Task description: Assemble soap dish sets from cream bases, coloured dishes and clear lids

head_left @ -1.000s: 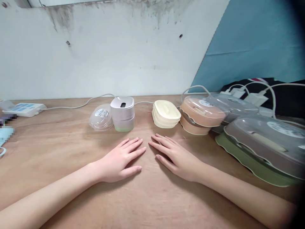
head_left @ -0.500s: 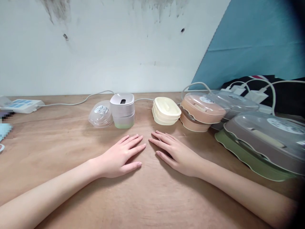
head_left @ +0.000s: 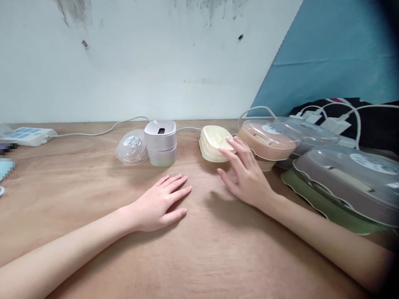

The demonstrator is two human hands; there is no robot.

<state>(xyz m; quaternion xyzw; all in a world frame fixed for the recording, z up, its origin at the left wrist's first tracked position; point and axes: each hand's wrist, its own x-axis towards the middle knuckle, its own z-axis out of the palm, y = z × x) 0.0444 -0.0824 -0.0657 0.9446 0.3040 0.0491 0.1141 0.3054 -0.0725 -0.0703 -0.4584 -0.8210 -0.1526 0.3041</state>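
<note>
My left hand [head_left: 160,203] lies flat on the wooden table [head_left: 199,257], palm down with its fingers apart. My right hand [head_left: 245,174] is raised off the table, fingers spread and slightly bent, holding nothing. Its fingertips overlap the front right of a stack of cream plastic lids [head_left: 215,141] in view; I cannot tell whether they touch. Left of the lids stands a pair of stacked pale lilac containers [head_left: 161,143], the lower one greenish at its base. Beside them sits a stack of clear plastic lids [head_left: 131,147] with a round label.
Peach oval containers [head_left: 268,141] with clear tops sit behind my right hand. Larger grey and green lidded containers [head_left: 346,178] fill the right side. A white power strip [head_left: 29,136] lies at far left, its cable along the white wall [head_left: 156,62]. White plugs [head_left: 335,124] stand at back right.
My right hand has lifted from the table and moved forward and right, up to the cream lids. My left hand has stayed in place.
</note>
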